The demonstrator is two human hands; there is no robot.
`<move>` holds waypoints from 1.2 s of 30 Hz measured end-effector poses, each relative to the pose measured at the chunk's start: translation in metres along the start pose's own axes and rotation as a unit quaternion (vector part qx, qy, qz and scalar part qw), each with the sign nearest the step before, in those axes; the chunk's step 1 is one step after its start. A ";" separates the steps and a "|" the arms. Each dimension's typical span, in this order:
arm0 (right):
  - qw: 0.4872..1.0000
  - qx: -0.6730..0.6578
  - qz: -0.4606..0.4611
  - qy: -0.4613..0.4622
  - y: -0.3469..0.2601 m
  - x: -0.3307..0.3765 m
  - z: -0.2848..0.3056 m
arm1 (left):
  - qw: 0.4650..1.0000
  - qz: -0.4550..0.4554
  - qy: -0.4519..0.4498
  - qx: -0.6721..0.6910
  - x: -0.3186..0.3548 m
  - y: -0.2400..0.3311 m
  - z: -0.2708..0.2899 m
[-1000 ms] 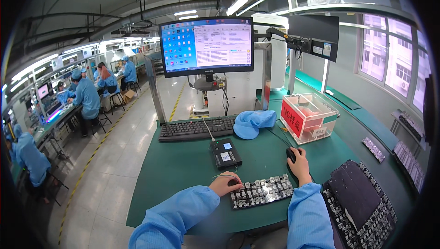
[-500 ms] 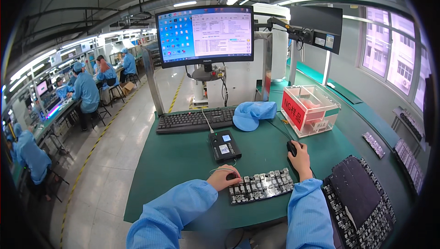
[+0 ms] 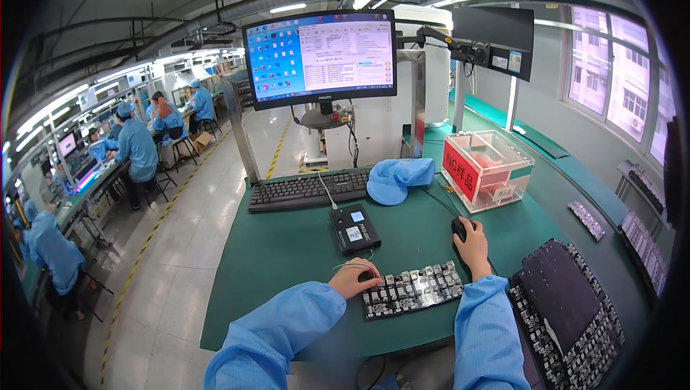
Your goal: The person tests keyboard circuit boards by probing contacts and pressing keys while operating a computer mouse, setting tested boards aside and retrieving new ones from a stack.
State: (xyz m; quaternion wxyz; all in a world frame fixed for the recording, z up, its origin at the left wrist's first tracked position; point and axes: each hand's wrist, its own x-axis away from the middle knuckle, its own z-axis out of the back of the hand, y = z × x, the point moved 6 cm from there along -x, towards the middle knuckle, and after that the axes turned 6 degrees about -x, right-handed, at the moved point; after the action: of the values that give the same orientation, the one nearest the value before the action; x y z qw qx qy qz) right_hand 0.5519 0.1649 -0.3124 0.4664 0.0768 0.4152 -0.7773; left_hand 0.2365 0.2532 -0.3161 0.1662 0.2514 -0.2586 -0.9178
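A bare keyboard board point(image 3: 412, 290) with rows of pale key switches lies on the green mat before me. At its upper left corner my left hand point(image 3: 352, 279) is closed, thumb and finger pinching a small dark plug point(image 3: 366, 275). A thin pale cable point(image 3: 343, 266) loops over that hand from a black tester box point(image 3: 355, 228) with a small lit screen. My fingers partly hide the plug, and I cannot tell how far it sits in the board. To the right, my right hand point(image 3: 473, 248) is wrapped round a black computer mouse point(image 3: 458, 229).
Behind the box stand a black keyboard point(image 3: 309, 190), a blue cap point(image 3: 399, 180) and a lit monitor point(image 3: 323, 58). A clear box point(image 3: 489, 171) with a red label is at right. More switch boards point(image 3: 607, 304) are stacked lower right under a dark sheet point(image 3: 559, 296). Co-workers point(image 3: 136, 146) sit far left.
The view has shifted slightly. Both hands keep their places, the left at the board's corner and the right on the mouse. A blue bar on the monitor looks longer.
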 end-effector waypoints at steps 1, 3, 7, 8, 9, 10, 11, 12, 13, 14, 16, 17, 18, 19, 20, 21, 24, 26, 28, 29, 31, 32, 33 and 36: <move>1.000 0.001 0.004 0.002 -0.002 0.000 0.001 | 1.000 -0.002 0.004 0.000 0.000 -0.001 -0.001; 0.994 0.051 0.069 0.063 -0.014 0.000 0.006 | 1.000 -0.001 0.002 0.003 0.001 -0.002 -0.002; 0.977 0.057 0.154 0.137 -0.029 -0.003 0.015 | 1.000 -0.004 0.006 0.004 0.004 -0.002 -0.001; 0.972 0.054 0.166 0.154 -0.029 -0.006 0.015 | 1.000 -0.003 -0.001 0.007 0.004 -0.001 0.000; 0.971 0.054 0.173 0.157 -0.029 -0.009 0.015 | 1.000 0.001 0.000 0.000 0.006 -0.003 -0.003; 0.975 0.035 0.162 0.149 -0.027 -0.013 0.013 | 1.000 0.000 -0.001 0.003 0.004 -0.003 -0.002; 0.979 0.017 0.148 0.135 -0.024 -0.013 0.011 | 1.000 0.002 -0.004 0.009 0.006 -0.004 -0.004; 0.982 0.009 0.145 0.118 -0.022 -0.014 0.010 | 1.000 0.004 -0.001 0.010 0.006 -0.004 -0.003; 0.982 0.010 0.147 0.116 -0.022 -0.014 0.009 | 1.000 -0.007 0.006 0.008 0.004 -0.002 -0.002; 0.984 0.012 0.152 0.093 -0.023 -0.013 0.008 | 1.000 -0.017 0.011 0.007 0.004 0.000 -0.002; 0.986 0.014 0.155 0.067 -0.025 -0.010 0.005 | 1.000 -0.013 0.009 0.010 0.005 0.000 0.000; 0.986 0.011 0.160 0.054 -0.027 -0.010 0.003 | 1.000 -0.014 0.008 0.011 0.004 0.000 0.001; 0.985 0.008 0.165 0.042 -0.029 -0.009 0.001 | 1.000 -0.013 0.014 0.004 0.004 -0.001 0.001; 0.986 0.009 0.163 0.039 -0.028 -0.008 0.001 | 1.000 -0.011 0.012 0.006 0.004 0.000 -0.001; 0.986 0.012 0.161 0.033 -0.028 -0.007 0.001 | 1.000 -0.009 0.012 0.009 0.004 0.000 0.000; 0.987 0.015 0.160 0.026 -0.028 -0.005 0.000 | 1.000 -0.006 0.013 0.011 0.005 0.000 0.000; 0.988 0.008 0.156 0.020 -0.030 -0.001 0.005 | 1.000 -0.007 0.008 0.006 0.003 0.002 0.000; 0.988 -0.001 0.153 0.017 -0.029 -0.002 0.003 | 1.000 -0.008 0.007 0.006 0.002 -0.001 -0.001; 0.989 -0.005 0.145 0.022 -0.026 -0.001 0.005 | 1.000 -0.013 0.007 0.006 0.002 -0.001 -0.001; 0.990 0.006 0.144 0.008 -0.024 -0.003 0.000 | 1.000 -0.013 0.004 0.006 0.002 -0.001 -0.001; 0.990 0.017 0.140 -0.004 -0.021 -0.003 -0.003 | 1.000 -0.006 0.003 -0.006 0.003 -0.003 -0.001; 0.993 0.005 0.120 -0.017 -0.020 -0.003 -0.004 | 1.000 -0.007 0.002 -0.006 0.003 -0.003 -0.001; 0.995 -0.006 0.100 -0.030 -0.018 -0.004 -0.006 | 1.000 -0.009 0.005 -0.002 0.003 -0.004 -0.002; 0.996 -0.026 0.063 -0.064 -0.017 -0.002 -0.004 | 1.000 -0.004 0.000 0.001 0.003 -0.002 -0.002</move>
State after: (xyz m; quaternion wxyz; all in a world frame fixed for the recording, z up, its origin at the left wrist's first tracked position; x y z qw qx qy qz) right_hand 0.5386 0.1728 -0.3038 0.5421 0.0407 0.3986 -0.7386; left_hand 0.2351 0.2531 -0.3200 0.1620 0.2530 -0.2582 -0.9182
